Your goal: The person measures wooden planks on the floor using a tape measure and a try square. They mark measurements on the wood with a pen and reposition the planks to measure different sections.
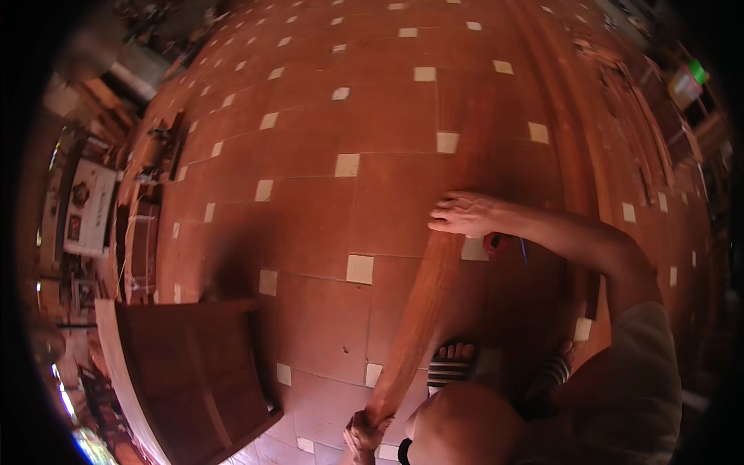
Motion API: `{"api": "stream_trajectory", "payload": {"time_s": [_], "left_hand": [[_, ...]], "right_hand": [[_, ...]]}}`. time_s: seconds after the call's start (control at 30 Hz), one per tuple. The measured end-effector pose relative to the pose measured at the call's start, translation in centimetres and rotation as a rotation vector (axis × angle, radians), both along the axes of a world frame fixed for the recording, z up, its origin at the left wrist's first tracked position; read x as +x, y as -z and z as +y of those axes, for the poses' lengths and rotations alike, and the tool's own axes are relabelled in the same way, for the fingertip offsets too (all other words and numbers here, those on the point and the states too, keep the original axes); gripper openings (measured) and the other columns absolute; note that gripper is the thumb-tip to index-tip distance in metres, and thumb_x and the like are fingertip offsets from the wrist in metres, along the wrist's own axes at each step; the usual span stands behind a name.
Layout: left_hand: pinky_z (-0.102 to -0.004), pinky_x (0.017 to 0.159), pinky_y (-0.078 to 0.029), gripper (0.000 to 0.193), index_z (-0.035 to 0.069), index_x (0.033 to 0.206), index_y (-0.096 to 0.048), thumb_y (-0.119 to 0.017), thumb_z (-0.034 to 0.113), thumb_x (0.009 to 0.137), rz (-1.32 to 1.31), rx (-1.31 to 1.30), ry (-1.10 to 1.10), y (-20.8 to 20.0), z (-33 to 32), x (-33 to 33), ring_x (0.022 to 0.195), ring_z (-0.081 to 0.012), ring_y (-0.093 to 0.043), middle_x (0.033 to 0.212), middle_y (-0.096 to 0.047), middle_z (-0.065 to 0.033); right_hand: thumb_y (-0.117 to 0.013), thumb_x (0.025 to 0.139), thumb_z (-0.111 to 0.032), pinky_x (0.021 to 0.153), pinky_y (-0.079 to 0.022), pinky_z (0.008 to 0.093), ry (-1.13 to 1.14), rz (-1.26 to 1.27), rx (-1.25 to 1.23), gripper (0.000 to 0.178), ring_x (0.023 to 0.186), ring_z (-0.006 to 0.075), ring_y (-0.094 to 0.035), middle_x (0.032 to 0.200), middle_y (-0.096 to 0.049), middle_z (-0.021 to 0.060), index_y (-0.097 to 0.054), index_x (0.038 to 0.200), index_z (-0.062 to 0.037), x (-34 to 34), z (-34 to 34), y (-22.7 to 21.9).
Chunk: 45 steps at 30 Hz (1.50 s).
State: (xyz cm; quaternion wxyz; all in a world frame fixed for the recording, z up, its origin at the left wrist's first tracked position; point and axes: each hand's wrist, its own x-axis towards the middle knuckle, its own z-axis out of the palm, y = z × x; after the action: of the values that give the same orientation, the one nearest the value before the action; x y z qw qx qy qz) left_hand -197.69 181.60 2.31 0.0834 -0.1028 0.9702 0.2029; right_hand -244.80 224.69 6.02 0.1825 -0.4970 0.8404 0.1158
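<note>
A long reddish-brown wooden board (422, 310) slants across the tiled floor in front of me, running from my lap side away to the upper right. My left hand (363, 435) is wrapped round its near end, low in the view. Farther along, my right hand (467, 215) lies across the top of the board, its fingers bent over the left edge. Beyond that hand the board blends with the floor's colour, and its far end is hard to make out. Just right of the board, beside my right forearm, are a small red object (496, 245) with a dark centre and a thin blue stick (524, 249).
More long timbers (570, 132) lie on the floor to the right. At the lower left stands a wooden frame or drawer-like piece (186, 372). A green-capped container (687, 84) is at the far right. Cluttered shelving and a pale box (89, 205) line the left.
</note>
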Motion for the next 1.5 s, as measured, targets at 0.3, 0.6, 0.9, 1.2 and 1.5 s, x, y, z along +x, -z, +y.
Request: {"api": "stream_trajectory", "payload": {"time_s": [0.3,0.6,0.9,1.2,1.5], "left_hand": [[-0.0504,0.058,-0.054,0.066,0.004,0.083,-0.068,-0.088,0.065,0.064,0.035,0.194,-0.146,5.8,-2.2,3.2,0.062,-0.0407,-0.067,0.068,-0.066,-0.0184],[-0.0522,0.068,-0.055,0.076,-0.002,0.096,-0.068,-0.088,0.067,0.071,-0.051,0.190,-0.179,6.5,-2.4,4.6,0.079,-0.0441,-0.069,0.087,-0.069,-0.0246],[-0.0503,0.079,-0.054,0.071,-0.004,0.110,-0.068,-0.080,0.062,0.085,0.334,0.233,-0.258,1.8,3.3,-1.4,0.095,-0.0405,-0.068,0.105,-0.067,-0.0250],[-0.0431,0.084,-0.050,0.061,0.000,0.137,-0.063,-0.071,0.047,0.100,0.444,0.148,0.111,-0.3,3.3,-23.8,0.113,-0.0333,-0.062,0.130,-0.062,-0.0195],[-0.0472,0.097,-0.054,0.079,0.001,0.147,-0.054,-0.073,0.057,0.095,0.205,0.269,0.375,2.2,15.7,-41.2,0.126,-0.0380,-0.060,0.142,-0.058,-0.0252]], "right_hand": [[-0.043,0.108,-0.023,0.125,-0.031,0.0474,0.125,0.092,-0.194,0.032,0.141,0.0240,-0.050,0.145,-0.057,0.0085,-0.065,0.126,-0.0076,1.0,-7.4,7.7],[-0.042,0.109,-0.022,0.124,-0.028,0.0463,0.042,0.137,-0.133,0.032,0.140,0.0213,-0.053,0.152,-0.058,0.0051,-0.066,0.125,-0.0089,0.8,-10.5,5.8],[-0.053,0.104,-0.025,0.113,-0.046,0.0455,0.259,0.052,-0.374,0.029,0.127,0.0262,-0.060,0.139,-0.065,0.0061,-0.069,0.125,-0.0141,-0.4,-10.5,10.1],[-0.067,0.095,-0.021,0.109,-0.052,0.0492,1.266,0.118,-0.281,0.046,0.130,0.0347,-0.061,0.137,-0.067,0.0132,-0.064,0.141,-0.0198,5.2,14.5,-5.0],[-0.087,0.074,-0.040,0.099,-0.057,0.0464,2.154,-0.186,0.495,0.063,0.121,0.0331,-0.069,0.128,-0.074,0.0119,-0.075,0.132,-0.0178,46.9,49.6,-3.2]]}}
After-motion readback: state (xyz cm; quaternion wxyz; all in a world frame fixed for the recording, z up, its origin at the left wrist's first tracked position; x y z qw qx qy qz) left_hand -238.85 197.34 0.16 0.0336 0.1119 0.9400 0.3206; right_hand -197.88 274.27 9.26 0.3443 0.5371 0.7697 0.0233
